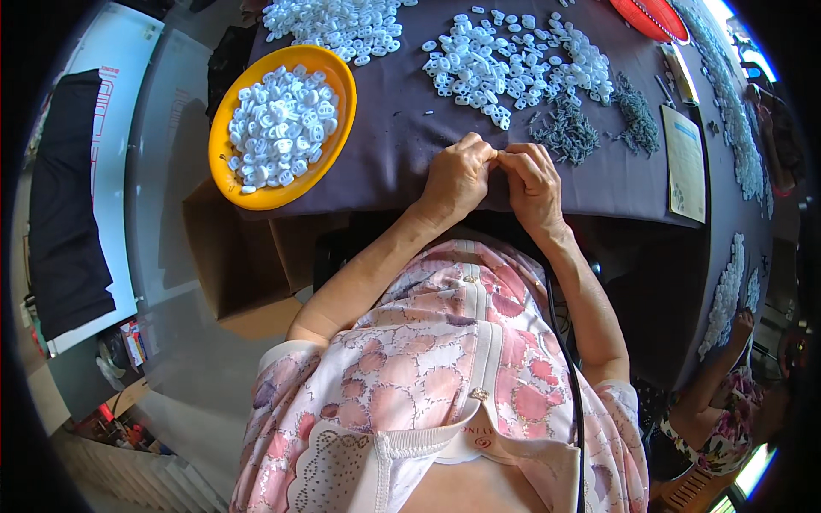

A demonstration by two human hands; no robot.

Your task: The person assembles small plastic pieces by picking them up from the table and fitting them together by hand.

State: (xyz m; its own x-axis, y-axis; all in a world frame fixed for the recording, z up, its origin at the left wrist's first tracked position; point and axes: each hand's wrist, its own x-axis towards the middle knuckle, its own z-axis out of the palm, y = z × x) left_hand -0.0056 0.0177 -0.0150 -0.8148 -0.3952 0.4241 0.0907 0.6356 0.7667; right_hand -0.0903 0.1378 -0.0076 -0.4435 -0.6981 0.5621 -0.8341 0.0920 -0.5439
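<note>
At the front edge of the dark cloth-covered table (385,162), my left hand (459,175) and my right hand (532,181) meet with their fingertips pinched together. Whatever sits between the fingertips is too small and too covered to make out. Just beyond the hands lies a loose heap of small white plastic pieces (479,73) with oval openings. Right by my right hand is a pile of small dark grey parts (566,132). Another grey pile (636,118) lies a little farther right.
An orange-yellow bowl (346,128) of white pieces stands at the table's left edge. More white pieces (338,26) are heaped behind it. A red basket (647,19) and a printed booklet (684,162) lie right. An open cardboard box (231,256) stands below. Another person's arm (727,355) shows far right.
</note>
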